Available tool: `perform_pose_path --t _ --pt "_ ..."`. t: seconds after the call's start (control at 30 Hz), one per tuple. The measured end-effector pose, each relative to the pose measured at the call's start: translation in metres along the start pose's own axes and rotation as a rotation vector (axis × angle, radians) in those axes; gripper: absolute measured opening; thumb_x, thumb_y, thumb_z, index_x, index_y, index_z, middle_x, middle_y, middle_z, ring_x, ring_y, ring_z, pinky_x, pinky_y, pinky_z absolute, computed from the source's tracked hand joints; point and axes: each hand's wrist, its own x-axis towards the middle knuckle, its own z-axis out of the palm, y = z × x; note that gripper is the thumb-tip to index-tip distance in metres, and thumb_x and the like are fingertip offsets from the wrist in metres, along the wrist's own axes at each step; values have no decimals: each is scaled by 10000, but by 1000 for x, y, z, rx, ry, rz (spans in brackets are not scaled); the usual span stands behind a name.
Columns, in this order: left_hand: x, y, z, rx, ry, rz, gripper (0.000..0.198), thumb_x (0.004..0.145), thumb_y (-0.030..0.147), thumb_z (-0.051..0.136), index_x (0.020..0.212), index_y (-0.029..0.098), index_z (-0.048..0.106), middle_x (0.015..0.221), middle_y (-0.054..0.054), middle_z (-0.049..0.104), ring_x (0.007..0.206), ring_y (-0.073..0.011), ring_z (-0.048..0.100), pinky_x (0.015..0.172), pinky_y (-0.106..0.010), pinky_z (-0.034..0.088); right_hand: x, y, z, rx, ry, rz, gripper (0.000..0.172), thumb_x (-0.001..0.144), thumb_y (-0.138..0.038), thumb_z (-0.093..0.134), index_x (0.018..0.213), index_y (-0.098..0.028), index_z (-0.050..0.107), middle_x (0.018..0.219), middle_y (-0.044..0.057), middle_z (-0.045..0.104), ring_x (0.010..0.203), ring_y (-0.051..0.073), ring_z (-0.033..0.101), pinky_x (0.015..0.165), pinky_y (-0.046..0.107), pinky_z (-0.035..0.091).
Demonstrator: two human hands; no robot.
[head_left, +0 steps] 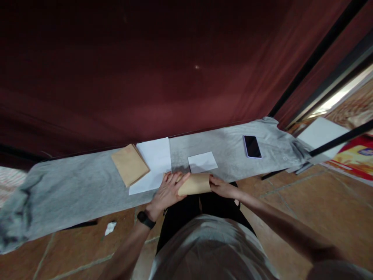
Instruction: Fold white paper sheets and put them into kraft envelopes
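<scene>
A brown envelope [196, 184] lies at the near edge of a grey cloth-covered table [72, 190]. My left hand [167, 190] lies on its left end with the fingers stretched flat. My right hand [220, 186] grips its right end with closed fingers. A black watch is on my left wrist. A small white folded sheet [202, 161] lies just behind the envelope. To the left lies a larger white sheet [154, 163] with a second brown envelope [129, 164] partly on top of it.
A phone [252, 146] lies face up on the cloth at the right. A dark red curtain hangs behind the table. White board [319, 134] and a black bar stand at far right. A crumpled white scrap [110, 228] lies on the tiled floor.
</scene>
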Motion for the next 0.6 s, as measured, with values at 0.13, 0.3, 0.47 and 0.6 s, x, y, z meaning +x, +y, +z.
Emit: perform_pose_path --t 0.13,0.3,0.47,0.6 --pt "5 1 12 -57 17 7 1114 729 478 828 1623 266 198 1529 -168 441 1414 -373 413 1194 -586 268 7 1 6 34 -13 -12 401 941 -186 431 1291 -219 624 1253 78 693 1214 215 620 1108 389 436" --pt "16 3 14 -77 14 -11 1101 756 487 808 1625 256 173 1473 -150 496 1392 -336 450 1210 -549 271 10 0 11 -20 28 -6 321 943 -183 426 1172 -192 650 1072 69 731 999 199 686 941 329 513" --pt "12 -8 15 -1 69 -103 1051 814 493 753 1628 254 134 1413 -149 535 1344 -337 493 1186 -548 301 10 17 -7 -53 121 -29 284 986 -282 478 1178 -234 682 1055 50 750 931 199 700 882 321 528" --pt "3 -15 22 6 102 -213 1075 823 533 728 1629 247 77 1375 -150 544 1319 -351 510 1144 -558 351 26 34 -22 -261 378 159 295 995 -262 480 1220 -173 648 1143 119 707 935 205 688 893 327 519"
